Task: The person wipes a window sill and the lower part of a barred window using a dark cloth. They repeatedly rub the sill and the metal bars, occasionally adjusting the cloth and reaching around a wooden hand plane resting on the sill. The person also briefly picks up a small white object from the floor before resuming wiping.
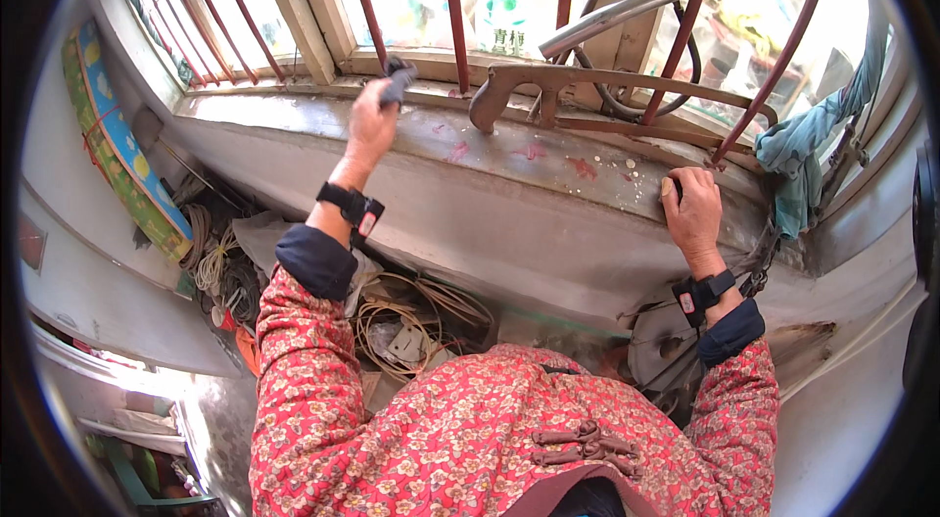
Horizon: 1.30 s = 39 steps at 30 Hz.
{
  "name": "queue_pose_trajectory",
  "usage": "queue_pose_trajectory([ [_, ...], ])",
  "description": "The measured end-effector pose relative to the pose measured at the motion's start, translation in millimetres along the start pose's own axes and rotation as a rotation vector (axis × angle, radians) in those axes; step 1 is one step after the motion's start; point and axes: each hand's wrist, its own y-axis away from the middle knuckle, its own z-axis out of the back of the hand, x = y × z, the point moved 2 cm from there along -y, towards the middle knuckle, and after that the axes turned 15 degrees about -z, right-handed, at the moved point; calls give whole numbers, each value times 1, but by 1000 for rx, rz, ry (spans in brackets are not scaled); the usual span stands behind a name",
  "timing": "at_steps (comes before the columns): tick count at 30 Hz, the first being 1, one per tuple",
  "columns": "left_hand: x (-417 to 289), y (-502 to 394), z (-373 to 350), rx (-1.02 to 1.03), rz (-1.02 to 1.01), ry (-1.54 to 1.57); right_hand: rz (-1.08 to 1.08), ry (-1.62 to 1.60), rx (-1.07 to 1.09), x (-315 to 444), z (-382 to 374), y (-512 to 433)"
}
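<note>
My left hand [373,119] grips a bunched dark cloth [399,78] over the left part of the windowsill [294,113], close to the foot of a red window bar. My right hand [692,212] rests on the front edge of the sill further right; its fingers are bent over and I cannot tell whether anything is under them. Between the hands, the sill bears reddish stains [530,150] and pale spots [630,163]. Behind them a wooden-framed hand saw [617,80] leans against the bars, its handle towards the left. A metal tube [611,17] slants above it.
Red metal bars [453,10] stand before the window. A blue-green cloth [797,150] hangs at the right corner. Coiled cables [396,326] lie below the sill, with more coils [220,260] further left. A patterned board [128,142] leans against the left wall.
</note>
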Motion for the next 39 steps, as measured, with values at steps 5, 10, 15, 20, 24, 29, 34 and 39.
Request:
queue_pose_trajectory([
  [5,-2,-7,-25,22,-119,-201,8,2,7,1,0,0],
  [10,-44,31,-52,225,-208,-321,11,4,-2,1,1,0],
  [15,-89,42,-47,270,-214,-172,22,-29,-21,0,0,0],
  [20,-147,44,-54,283,237,816,3,-19,-38,-3,0,1],
  [24,-180,33,-73,178,549,1489,-24,-27,-18,-8,-1,2],
  [29,-200,20,-111,145,673,1635,-65,-245,64,-6,5,4],
  [34,-240,17,-148,282,624,1589,-66,-658,163,20,15,26],
  [39,-277,17,-173,579,483,1636,-198,-696,85,20,21,37],
])
